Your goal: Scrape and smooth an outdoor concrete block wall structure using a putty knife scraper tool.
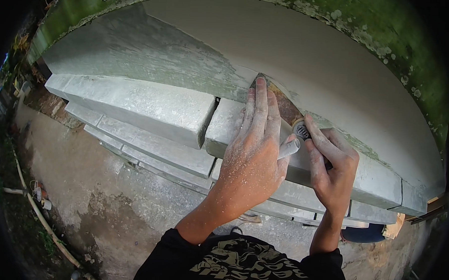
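Note:
My right hand (332, 167) is closed around the dark handle of a scraper with a rusty, tapering blade (285, 105) and a pale, slotted collar. The blade's tip touches the wall (308, 58). Stretched fingers of my left hand (251, 163) lie along the near side of the blade. A pale, round-ended cylinder (289, 149) sticks out between that hand's thumb and palm; the rest of it is hidden. White dust covers both hands. Around the blade, a rough grey-green patch (173, 50) meets the wall's smooth, pale coat.
Pale, dusty blocks (136, 98) run in stepped rows below the wall. A mossy green band (359, 36) curves over the wall's top. Stained concrete floor (116, 205) stretches behind the blocks, with a thin pipe (43, 222) at left. A dark rounded object (363, 233) stands at right.

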`<state>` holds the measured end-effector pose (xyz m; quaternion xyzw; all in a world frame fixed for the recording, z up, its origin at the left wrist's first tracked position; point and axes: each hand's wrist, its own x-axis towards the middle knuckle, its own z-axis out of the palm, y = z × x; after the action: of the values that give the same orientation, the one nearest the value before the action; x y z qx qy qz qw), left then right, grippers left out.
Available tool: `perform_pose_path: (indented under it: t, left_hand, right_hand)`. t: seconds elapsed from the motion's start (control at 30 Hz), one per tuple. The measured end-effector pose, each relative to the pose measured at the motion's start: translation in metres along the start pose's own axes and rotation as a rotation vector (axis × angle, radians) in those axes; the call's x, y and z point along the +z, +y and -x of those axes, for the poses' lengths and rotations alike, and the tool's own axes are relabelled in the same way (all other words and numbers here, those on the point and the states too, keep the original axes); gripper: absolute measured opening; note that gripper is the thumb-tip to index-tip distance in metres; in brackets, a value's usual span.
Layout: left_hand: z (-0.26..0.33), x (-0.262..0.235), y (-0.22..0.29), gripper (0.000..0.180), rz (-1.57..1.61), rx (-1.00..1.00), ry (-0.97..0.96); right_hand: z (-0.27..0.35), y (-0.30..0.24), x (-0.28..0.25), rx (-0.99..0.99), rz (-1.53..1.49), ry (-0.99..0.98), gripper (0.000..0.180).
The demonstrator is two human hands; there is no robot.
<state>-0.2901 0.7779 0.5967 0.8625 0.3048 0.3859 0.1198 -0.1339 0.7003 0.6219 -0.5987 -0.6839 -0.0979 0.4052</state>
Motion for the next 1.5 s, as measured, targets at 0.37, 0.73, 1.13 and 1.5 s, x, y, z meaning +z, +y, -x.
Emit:
perform_pose_path:
  t: [0.37,0.73,1.13,1.5]
  left_hand:
    - [0.004,0.0,-0.004,0.084,0.018,-0.012,0.002]
    - [0.008,-0.011,-0.013,0.085,0.001,-0.036,0.027]
    - [0.02,-0.02,-0.023,0.084,0.025,-0.068,-0.028]
    - [0.022,0.004,0.011,0.073,0.007,0.104,-0.171]
  right_hand:
    - [-0.004,-0.008,-0.001,0.076,-0.07,0.011,0.045]
    - [-0.012,-0.019,0.011,0.01,-0.007,0.001,0.046]
    - [-0.007,-0.026,0.025,0.013,-0.052,-0.024,0.047]
    - [0.04,0.0,-0.033,0.14,0.024,-0.007,0.049]
